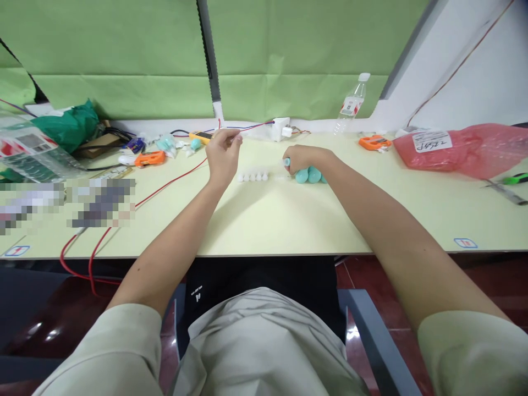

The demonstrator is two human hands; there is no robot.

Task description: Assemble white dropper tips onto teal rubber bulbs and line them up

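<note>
My left hand (223, 151) is raised over the pale yellow table (268, 220), its fingers pinched on a small white piece at their tips. My right hand (303, 158) rests on the table with fingers curled around a teal part, touching a cluster of teal round pieces (310, 175). Between the hands lies a short row of small white caps (252, 176).
Red wires (165, 187) run across the table and hang off its front edge at the left. Orange tools (149, 159) (374, 143), a white adapter (280, 128), a water bottle (352, 103), a green bag (70, 126) and a pink bag (466, 148) line the back.
</note>
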